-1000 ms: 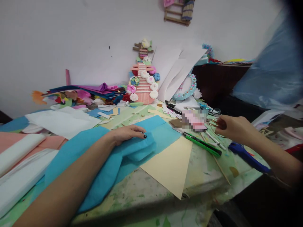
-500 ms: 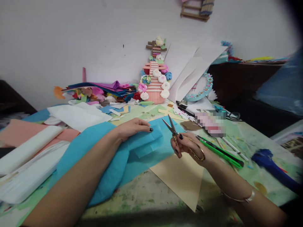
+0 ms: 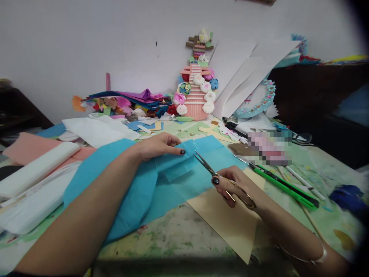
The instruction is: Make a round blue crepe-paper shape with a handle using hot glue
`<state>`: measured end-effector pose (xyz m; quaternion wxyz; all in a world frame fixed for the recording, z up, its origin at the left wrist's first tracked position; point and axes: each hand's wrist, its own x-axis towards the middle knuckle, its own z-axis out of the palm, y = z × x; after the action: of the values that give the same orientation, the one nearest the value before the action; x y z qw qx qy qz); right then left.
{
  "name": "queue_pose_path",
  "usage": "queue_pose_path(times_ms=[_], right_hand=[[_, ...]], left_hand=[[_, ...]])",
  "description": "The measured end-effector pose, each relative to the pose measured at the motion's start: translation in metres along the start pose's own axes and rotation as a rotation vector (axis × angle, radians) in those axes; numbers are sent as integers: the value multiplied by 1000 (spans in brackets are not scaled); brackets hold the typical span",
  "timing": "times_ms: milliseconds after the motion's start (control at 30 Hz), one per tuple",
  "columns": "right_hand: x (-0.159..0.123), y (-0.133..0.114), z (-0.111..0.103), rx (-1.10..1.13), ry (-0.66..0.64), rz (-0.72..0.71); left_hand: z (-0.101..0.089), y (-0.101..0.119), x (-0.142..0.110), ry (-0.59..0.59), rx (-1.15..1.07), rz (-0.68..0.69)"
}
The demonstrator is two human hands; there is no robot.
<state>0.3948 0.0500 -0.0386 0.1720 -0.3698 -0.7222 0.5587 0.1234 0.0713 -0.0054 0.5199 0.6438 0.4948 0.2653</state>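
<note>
Blue crepe paper (image 3: 121, 184) lies in a large folded sheet across the middle of the table. My left hand (image 3: 158, 148) is closed on a folded edge of it, thumb on top, the other fingers partly hidden beneath. My right hand (image 3: 230, 184) grips a pair of gold-handled scissors (image 3: 206, 163), fingers in the loops. The scissors' blades look almost closed and point up and left over the blue sheet, close to the folded edge. Below my right hand lies a cream sheet of card (image 3: 225, 215), partly under the blue paper.
Rolled white paper (image 3: 37, 169) and a salmon sheet (image 3: 31, 148) lie at left. A green cutter (image 3: 285, 186) and a blue object (image 3: 347, 200) lie at right. Behind stand a flower-covered guitar-shaped craft (image 3: 196, 96), paper scraps and white sheets (image 3: 245, 73).
The scissors' blades have closed from wide apart to nearly together and swung left toward the paper. My left hand keeps its hold. The view has shifted slightly left and down.
</note>
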Motion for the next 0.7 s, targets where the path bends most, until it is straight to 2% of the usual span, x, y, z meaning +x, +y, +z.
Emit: queue_pose_path(times_ms=[133, 400, 500, 567, 700], right_hand=[[0, 1, -3, 29, 67, -25], [13, 8, 0, 152, 251, 44], [23, 12, 2, 272, 359, 26], [30, 13, 4, 338, 411, -5], [39, 14, 8, 370, 382, -81]], left_hand=[[-4, 2, -5, -81, 46, 33], [-2, 5, -7, -9, 268, 26], [-1, 5, -6, 44, 316, 29], [-1, 4, -6, 37, 303, 35], [2, 2, -6, 47, 311, 108]])
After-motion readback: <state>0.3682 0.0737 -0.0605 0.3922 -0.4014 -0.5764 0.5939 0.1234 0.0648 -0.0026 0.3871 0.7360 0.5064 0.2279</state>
